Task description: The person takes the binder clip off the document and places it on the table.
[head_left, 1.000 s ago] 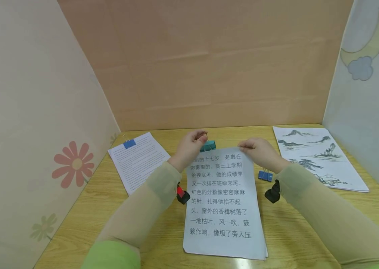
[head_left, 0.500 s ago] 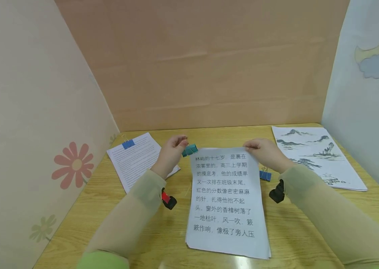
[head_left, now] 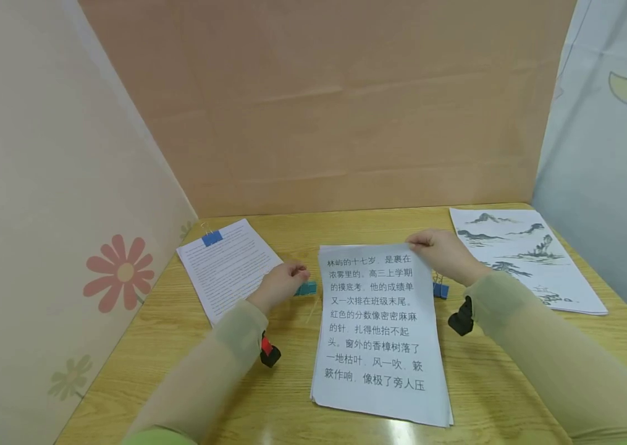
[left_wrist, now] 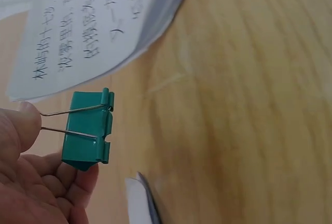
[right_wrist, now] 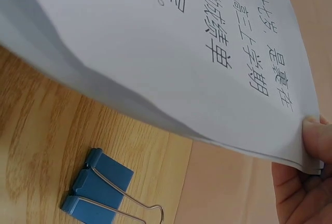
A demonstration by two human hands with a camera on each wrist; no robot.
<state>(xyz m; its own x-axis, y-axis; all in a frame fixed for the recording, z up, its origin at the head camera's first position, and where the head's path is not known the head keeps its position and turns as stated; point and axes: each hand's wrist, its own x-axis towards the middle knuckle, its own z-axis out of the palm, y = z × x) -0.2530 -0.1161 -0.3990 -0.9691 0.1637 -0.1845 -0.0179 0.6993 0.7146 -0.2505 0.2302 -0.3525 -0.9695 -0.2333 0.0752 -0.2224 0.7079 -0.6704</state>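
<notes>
A stack of paper printed with large Chinese characters [head_left: 374,327] stands tilted up in the middle, its top edge off the table. My right hand [head_left: 441,253] pinches its upper right corner between thumb and fingers. Left of the stack, my left hand [head_left: 281,284] holds a teal binder clip [left_wrist: 85,125] by its wire handles, thumb on top. The clip is apart from the stack, its jaws facing away from the palm. On the table behind the stack's right edge lies a blue binder clip [right_wrist: 101,187], partly covered by the paper in the head view.
At the left lies a stack of small-print pages [head_left: 227,266] with another blue binder clip [head_left: 212,238] on its top edge. Ink landscape pictures [head_left: 530,259] lie at the right. Walls enclose the wooden table [head_left: 152,371] at the back and both sides.
My left hand has pulled the teal clip off the stack's top edge and carried it left, then down toward the table. My right hand keeps its corner, shifting slightly right with the paper.
</notes>
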